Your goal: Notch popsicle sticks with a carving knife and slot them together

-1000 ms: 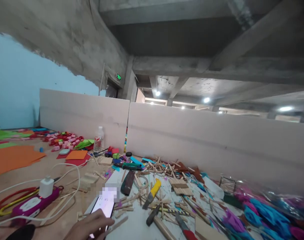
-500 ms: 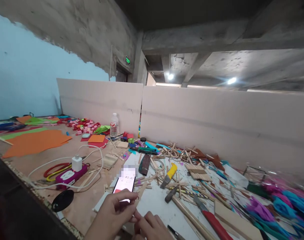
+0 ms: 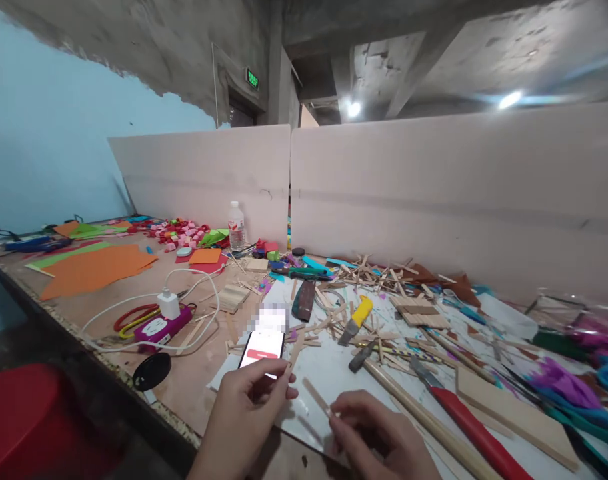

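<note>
My left hand (image 3: 254, 410) is closed in a pinch at the near edge of the white board (image 3: 304, 408). A flat wooden stick (image 3: 297, 351) sticks up from its fingertips. My right hand (image 3: 377, 433), a little apart on the right, pinches a second thin wooden stick (image 3: 316, 395) that points up and left over the board. Just beyond my left hand lies a phone (image 3: 262, 341) with a lit screen, partly covered by the fingers. A hammer (image 3: 367, 357) with a wooden handle and a red-handled knife (image 3: 464, 420) lie right of my right hand.
A yellow-handled scraper-like tool (image 3: 357, 320) and many loose wooden sticks (image 3: 374, 272) litter the board. Leftward are a purple power strip (image 3: 161, 328) with a white cable, orange paper (image 3: 97, 270) and a water bottle (image 3: 237, 227). A pale partition (image 3: 434, 180) stands behind.
My hands were close together and have separated. The right hand moved right, and a thin stick now shows in it. The camera view has tilted down.
</note>
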The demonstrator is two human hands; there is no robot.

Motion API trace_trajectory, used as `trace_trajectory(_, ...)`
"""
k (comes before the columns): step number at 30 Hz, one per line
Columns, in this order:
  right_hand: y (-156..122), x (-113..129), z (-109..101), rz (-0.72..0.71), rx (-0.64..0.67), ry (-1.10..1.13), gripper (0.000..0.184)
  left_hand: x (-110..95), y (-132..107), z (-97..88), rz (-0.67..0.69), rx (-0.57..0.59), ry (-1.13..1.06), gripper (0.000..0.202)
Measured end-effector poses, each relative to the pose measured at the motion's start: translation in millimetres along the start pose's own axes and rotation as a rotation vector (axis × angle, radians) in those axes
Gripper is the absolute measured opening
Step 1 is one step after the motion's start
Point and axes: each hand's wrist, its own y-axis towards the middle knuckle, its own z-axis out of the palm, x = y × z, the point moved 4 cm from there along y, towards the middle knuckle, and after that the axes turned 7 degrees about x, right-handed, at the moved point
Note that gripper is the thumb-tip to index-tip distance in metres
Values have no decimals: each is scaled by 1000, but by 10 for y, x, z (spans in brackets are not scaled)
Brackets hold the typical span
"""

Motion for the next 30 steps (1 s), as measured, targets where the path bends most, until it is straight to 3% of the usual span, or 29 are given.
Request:
trace_trajectory(3, 6, 64, 65, 82, 1, 197, 62, 20, -32, 27, 4, 42, 79, 24)
trace_trajectory(9, 21, 41, 166, 112, 10, 369, 56, 1, -61, 44, 13, 94, 223, 21)
trace_trajectory(16, 71, 54, 128, 78, -46, 295, 42, -14, -80, 4, 79, 68, 407, 21)
trace_trajectory(30, 55, 126, 120, 14, -78, 186, 36, -83, -100, -9, 174, 22, 590, 19)
